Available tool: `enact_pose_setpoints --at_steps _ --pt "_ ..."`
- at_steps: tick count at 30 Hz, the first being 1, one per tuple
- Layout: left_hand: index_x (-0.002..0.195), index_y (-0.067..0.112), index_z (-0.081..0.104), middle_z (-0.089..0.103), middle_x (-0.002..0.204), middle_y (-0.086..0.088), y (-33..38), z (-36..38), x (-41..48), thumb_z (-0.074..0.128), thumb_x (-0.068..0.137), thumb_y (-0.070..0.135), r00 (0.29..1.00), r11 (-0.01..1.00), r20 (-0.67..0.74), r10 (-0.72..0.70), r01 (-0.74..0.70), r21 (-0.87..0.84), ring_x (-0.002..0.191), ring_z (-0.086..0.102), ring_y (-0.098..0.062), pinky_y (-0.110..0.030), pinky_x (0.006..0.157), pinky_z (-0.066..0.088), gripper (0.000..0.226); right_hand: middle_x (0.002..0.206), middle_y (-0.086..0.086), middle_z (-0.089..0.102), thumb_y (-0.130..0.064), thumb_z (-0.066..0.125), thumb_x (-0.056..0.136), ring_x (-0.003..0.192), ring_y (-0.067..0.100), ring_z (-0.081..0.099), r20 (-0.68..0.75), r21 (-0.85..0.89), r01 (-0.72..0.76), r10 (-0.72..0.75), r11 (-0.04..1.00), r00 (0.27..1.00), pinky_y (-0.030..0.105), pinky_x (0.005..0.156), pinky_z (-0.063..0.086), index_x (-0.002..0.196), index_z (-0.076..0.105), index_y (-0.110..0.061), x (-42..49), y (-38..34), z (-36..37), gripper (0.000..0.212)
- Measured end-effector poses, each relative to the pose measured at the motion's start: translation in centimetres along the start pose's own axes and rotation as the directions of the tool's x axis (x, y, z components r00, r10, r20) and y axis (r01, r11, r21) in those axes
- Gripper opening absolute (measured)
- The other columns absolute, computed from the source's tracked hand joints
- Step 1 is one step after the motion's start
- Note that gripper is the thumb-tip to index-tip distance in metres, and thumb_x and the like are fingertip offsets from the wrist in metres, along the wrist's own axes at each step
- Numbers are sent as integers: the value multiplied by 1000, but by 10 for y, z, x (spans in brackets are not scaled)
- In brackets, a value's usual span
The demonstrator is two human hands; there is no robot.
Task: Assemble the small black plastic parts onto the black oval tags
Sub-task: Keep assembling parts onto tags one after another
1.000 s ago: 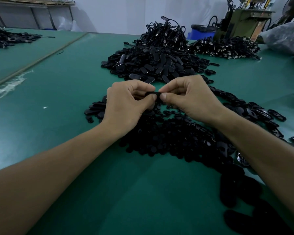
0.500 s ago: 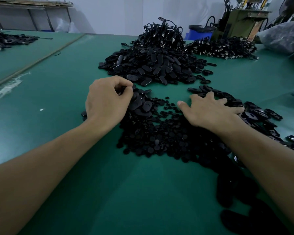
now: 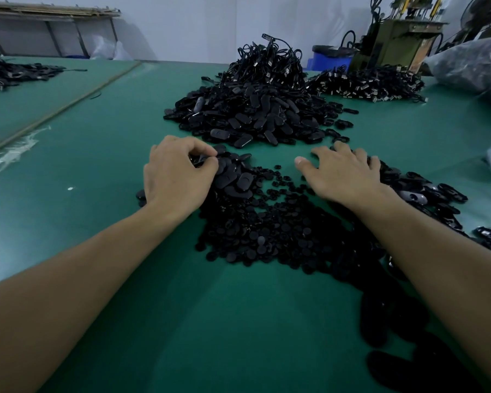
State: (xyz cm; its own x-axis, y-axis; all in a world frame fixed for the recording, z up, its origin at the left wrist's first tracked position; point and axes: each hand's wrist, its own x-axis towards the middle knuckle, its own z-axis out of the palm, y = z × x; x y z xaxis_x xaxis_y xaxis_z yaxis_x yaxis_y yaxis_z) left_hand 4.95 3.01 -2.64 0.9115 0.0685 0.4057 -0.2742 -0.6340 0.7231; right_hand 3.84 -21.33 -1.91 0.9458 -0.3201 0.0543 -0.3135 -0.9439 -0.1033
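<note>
A spread of small round black plastic parts (image 3: pixel 270 231) covers the green table in front of me. Black oval tags (image 3: pixel 236 177) lie in a small heap at its far left. My left hand (image 3: pixel 176 174) rests on that heap, its fingers curled and pinching an oval tag at the fingertips. My right hand (image 3: pixel 343 174) lies flat with fingers spread on a strip of oval tags (image 3: pixel 425 194) at the right, holding nothing that I can see.
A big mound of black oval tags (image 3: pixel 253 117) with corded pieces on top sits behind the hands. Another pile (image 3: pixel 369 83) lies at the back right, near a blue bin (image 3: pixel 326 62), a green machine (image 3: pixel 394 46) and a plastic bag (image 3: pixel 476 69).
The hands were together pinching one tag a second ago. They have parted: the left went to the tag heap, the right dropped flat onto the right strip. Little has moved since half a second ago.
</note>
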Motion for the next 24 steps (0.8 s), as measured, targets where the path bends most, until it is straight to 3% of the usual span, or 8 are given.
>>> enact_pose_setpoints --at_steps 4,8,11,13,17,20,24 --pt "73 45 58 61 105 6 2 0 -2 68 89 29 1000 1000 6 -6 6 -7 107 58 -25 -50 98 47 25 167 9 1 -87 13 85 149 50 -1 26 25 -100 100 995 995 73 112 -7 157 19 -38 18 0 -11 87" --pt "72 45 58 63 104 8 1 0 -3 68 88 30 1000 1000 12 -7 7 -10 105 60 -24 -49 95 49 24 168 6 -4 -93 8 78 149 50 -5 135 48 -164 156 985 978 79 108 -8 156 15 -45 24 5 -9 91" --pt "70 45 58 62 99 11 1 1 -3 68 88 29 1000 1000 7 -3 3 -4 102 61 -23 -49 94 50 26 167 7 7 -85 12 87 150 47 0 170 51 -150 139 987 976 77 111 -3 155 22 -39 24 9 -6 82" --pt "69 45 57 56 89 20 1 1 -2 69 87 29 1000 1000 -4 -3 3 2 98 61 -19 -48 93 51 27 163 8 20 -77 20 93 148 46 12 173 57 -110 98 992 980 72 113 7 152 30 -37 22 7 -6 72" --pt "73 44 60 52 87 21 1 1 -1 69 87 27 1000 1000 -12 -5 5 -8 95 60 -16 -48 95 51 23 134 7 54 -55 46 99 119 35 47 101 152 25 -41 988 994 60 106 27 126 57 -37 8 -2 -7 35" --pt "81 42 63 56 95 15 0 0 -1 69 87 23 1000 1000 -19 11 -11 -2 98 60 -17 -48 96 49 20 113 5 61 -46 58 97 96 30 50 9 206 76 -79 976 997 55 94 31 106 64 -29 -3 -6 -10 19" --pt "85 41 65 59 106 9 -2 0 1 68 89 21 1000 1000 -23 16 -16 9 105 60 -20 -49 97 49 20 113 5 63 -42 67 93 107 32 53 3 245 97 -101 965 995 46 85 32 90 66 -21 -11 -9 -13 22"
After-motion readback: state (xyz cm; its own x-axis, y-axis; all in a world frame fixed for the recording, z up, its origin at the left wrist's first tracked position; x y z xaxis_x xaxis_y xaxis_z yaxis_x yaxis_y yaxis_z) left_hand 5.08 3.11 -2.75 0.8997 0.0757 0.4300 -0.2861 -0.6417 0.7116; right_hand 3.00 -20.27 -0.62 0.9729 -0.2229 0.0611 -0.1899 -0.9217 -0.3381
